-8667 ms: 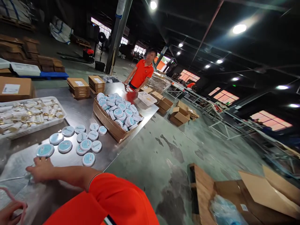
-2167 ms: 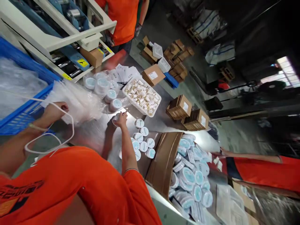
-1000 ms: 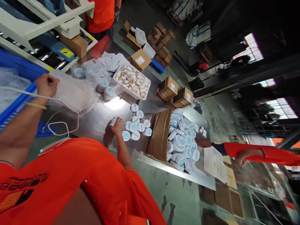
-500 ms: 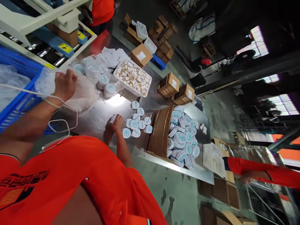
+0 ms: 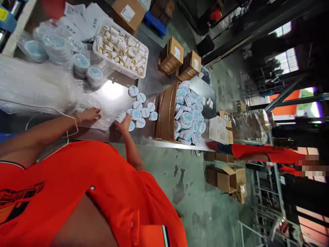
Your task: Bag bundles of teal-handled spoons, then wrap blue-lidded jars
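Observation:
My left hand [image 5: 89, 115] lies with its fingers stretched out on a sheet of bubble wrap [image 5: 99, 120] spread on the metal table. Just to its right, my right hand [image 5: 124, 124] is closed around a short stack of flat round white containers [image 5: 120, 117] turned on their side. Close beyond that hand stand more round containers [image 5: 137, 105] with white or pale blue lids, some stacked. The wide bubble wrap roll [image 5: 33, 82] lies left of the hands, with a thin pale cable [image 5: 55, 110] crossing in front of it.
A white tray [image 5: 123, 70] holds small white-and-gold pieces. Bubble-wrapped round containers [image 5: 58, 48] stand at upper left. A cardboard box [image 5: 167, 113] spills many containers rightward. Bundled flat cartons [image 5: 171, 56] stand at the table's far edge [image 5: 151, 48]. Another person's orange sleeve [image 5: 257, 153] shows at right.
My left hand has come down from the bubble wrap roll, its fist now opened onto the sheet. My right hand still grips the containers, now tilted into fuller view. The camera view has shifted.

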Available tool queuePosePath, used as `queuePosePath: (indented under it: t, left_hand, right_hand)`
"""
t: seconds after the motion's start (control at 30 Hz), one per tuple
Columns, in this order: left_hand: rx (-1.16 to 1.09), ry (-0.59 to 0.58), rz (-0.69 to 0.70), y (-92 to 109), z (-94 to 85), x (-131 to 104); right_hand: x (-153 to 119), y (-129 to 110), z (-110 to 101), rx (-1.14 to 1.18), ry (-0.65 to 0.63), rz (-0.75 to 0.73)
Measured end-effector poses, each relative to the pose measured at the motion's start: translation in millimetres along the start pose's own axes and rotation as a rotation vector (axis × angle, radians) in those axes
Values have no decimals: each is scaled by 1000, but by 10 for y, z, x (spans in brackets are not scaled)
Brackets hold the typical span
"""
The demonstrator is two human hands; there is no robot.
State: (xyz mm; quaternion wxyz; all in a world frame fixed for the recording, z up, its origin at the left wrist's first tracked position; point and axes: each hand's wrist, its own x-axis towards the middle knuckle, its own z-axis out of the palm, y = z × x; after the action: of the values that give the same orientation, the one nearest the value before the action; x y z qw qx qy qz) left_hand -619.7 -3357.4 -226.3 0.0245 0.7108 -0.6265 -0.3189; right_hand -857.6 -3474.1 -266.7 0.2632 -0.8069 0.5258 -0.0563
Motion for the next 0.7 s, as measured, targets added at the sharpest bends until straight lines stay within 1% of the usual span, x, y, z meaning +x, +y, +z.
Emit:
queuePosePath:
  t: [0.07, 0.17, 0.3, 0.4, 0.47, 0.53, 0.6, 0.67, 0.7]
  left_hand:
    - [27, -1, -16, -57, -3, 68]
    - [79, 21, -61, -22, -7, 182]
    - [103, -37, -12, 85, 96, 260]
    - [120, -76, -14, 94, 169, 277]
    - [119, -110, -22, 74, 163, 291]
    - [95, -119, -26, 68, 104, 318]
    - [48, -79, -28, 101, 13, 367]
    - [-3, 11, -46, 186, -54, 433]
    - [-24, 67, -56, 247, -59, 466]
  right_hand:
    - [-97, 88, -54, 82, 23, 26]
    - [-226, 130, -49, 157, 34, 70]
    - [-374, 113, 105, 153, 5, 67]
    - [-479, 127, 239, 129, -15, 52]
    - [-535, 150, 300, 121, -25, 44]
    - [-571, 173, 330, 118, -32, 34]
    - [-585, 192, 333, 116, -40, 34]
    - [-584, 207, 316, 111, -56, 33]
    - [-582, 212, 304, 104, -66, 30]
